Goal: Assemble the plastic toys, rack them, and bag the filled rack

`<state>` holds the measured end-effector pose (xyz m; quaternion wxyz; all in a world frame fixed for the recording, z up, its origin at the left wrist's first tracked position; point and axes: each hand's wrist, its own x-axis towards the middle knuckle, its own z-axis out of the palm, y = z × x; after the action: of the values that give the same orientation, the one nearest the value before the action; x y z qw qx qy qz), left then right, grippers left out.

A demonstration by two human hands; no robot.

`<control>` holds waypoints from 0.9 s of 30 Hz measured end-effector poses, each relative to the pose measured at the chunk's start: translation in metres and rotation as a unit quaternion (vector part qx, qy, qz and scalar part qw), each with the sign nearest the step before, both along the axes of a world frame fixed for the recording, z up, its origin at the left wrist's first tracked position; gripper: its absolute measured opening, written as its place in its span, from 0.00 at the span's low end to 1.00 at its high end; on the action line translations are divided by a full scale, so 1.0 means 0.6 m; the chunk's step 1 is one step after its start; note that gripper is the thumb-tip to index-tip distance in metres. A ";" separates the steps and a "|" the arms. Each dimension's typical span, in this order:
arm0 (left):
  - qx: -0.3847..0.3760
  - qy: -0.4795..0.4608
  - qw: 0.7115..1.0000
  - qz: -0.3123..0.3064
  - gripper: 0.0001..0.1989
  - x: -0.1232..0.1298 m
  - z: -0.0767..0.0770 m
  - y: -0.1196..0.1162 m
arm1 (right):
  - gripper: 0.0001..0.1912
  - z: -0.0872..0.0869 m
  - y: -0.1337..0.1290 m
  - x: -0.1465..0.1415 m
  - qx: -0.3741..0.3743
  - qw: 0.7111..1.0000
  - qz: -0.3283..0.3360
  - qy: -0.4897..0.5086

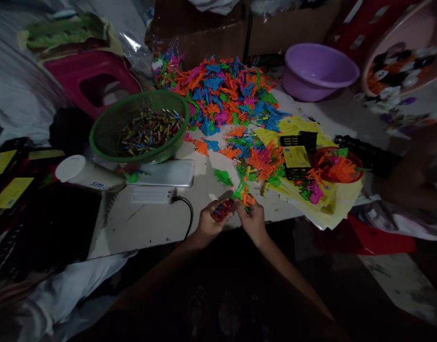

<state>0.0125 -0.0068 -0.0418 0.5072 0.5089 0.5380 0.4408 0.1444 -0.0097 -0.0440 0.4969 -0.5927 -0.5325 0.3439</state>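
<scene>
Near the table's front edge, my left hand (210,222) is curled around a bunch of small red and dark pieces (222,211), too small to identify. Close beside it, my right hand (253,219) pinches bright green and orange plastic pieces (244,194); their exact shape is hard to make out. A loose green plastic piece (223,177) lies just beyond my hands. Farther back spreads a big heap of orange, blue, green and pink plastic pieces (218,90). To the left, a green basket (97,142) contains many small, multicoloured cylinders (152,130).
A white tumbler (90,173) lies beside a white power bank (152,194) with a black cable. Yellow printed cards (321,209) and a black tray with a yellow label (296,156) are at right, near a red basket (357,176). Behind stands a purple basin (316,71). Another person's arm (414,175) is at right.
</scene>
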 end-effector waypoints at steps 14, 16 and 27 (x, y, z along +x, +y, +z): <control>-0.037 -0.060 0.996 0.055 0.14 0.013 -0.012 0.002 | 0.24 0.000 -0.041 -0.018 -0.072 0.940 0.172 -0.286; -0.088 -0.110 0.989 0.046 0.14 0.007 -0.016 0.007 | 0.21 0.006 -0.039 -0.004 -0.071 0.949 0.223 -0.211; -0.147 -0.205 0.967 -0.031 0.18 -0.008 -0.004 0.004 | 0.21 -0.012 -0.005 0.005 -0.061 0.992 -0.028 0.106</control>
<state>0.0077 -0.0043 -0.0442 0.6892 0.3442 0.4655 0.4357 0.1477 -0.0129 -0.0514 0.5234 -0.5967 -0.4378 0.4223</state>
